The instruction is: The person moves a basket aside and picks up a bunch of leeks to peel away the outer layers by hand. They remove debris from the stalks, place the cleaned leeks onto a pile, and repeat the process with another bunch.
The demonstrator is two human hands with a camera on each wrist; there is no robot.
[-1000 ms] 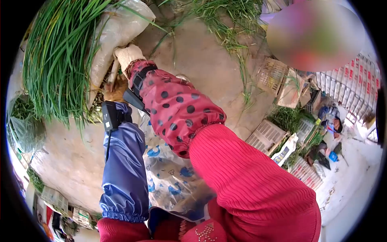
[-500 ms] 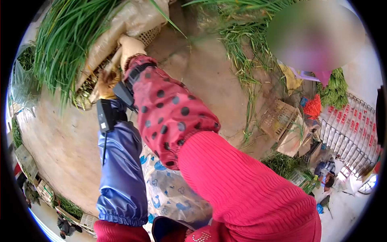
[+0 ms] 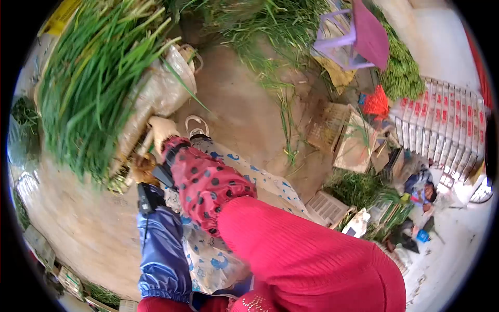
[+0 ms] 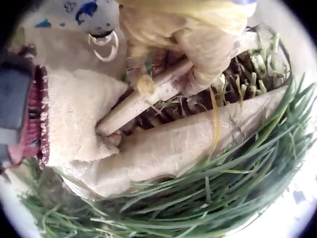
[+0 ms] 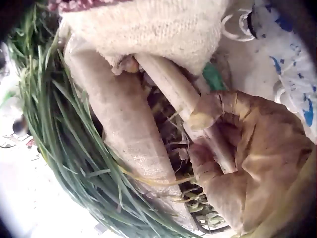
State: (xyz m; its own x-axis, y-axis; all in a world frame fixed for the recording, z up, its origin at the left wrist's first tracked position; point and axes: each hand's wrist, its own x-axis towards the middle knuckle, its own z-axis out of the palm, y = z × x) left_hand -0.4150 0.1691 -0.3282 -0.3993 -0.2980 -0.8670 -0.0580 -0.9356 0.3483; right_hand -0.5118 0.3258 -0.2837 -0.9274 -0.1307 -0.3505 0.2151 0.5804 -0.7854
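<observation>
off-white bar point(image 4: 133, 107), running alongside stem ends point(image 4: 258, 64), is gripped by right hand point(image 4: 81, 114) and, farther along, by left hand point(image 5: 257, 148); effort should be shared evenly, green leaves point(image 4: 198, 201) spared crushing.

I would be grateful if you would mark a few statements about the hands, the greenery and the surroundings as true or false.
1. The gloved left hand grips a pale bar. True.
2. The right hand is well away from the bar. False: it holds the bar too.
3. The right arm's sleeve is plain blue. False: it is red with dark dots.
4. A pale wrap lies between the bar and the long green leaves. True.
5. The purple seat appears at the lower left of the head view. False: it appears at the upper right.
</observation>
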